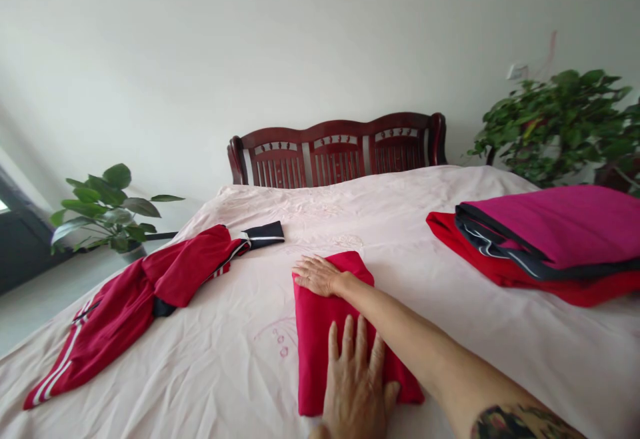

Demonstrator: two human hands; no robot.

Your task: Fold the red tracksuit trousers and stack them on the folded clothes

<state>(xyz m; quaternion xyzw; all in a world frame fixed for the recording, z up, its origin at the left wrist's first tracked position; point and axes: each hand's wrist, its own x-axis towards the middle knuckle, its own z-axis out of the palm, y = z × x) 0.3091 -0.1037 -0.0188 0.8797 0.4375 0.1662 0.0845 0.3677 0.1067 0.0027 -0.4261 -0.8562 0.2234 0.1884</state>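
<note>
Fingers point(347, 337) wide, the left hand point(357, 380) rests flat on the near side; the right hand point(316, 276), fingers slightly parted, lies flat farther off. I see the pale-sheeted bed point(225, 359), stacked clothes point(550, 225) right, a striped red garment point(120, 302) left, and, between these, the folded red cloth point(313, 339) under both hands.

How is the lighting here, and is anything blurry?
Head view: soft, diffuse light, no strong glare on the bedspread; head view: the left hand reads clearly, while fine detail in the plant at picture right looks slightly smeared.
</note>
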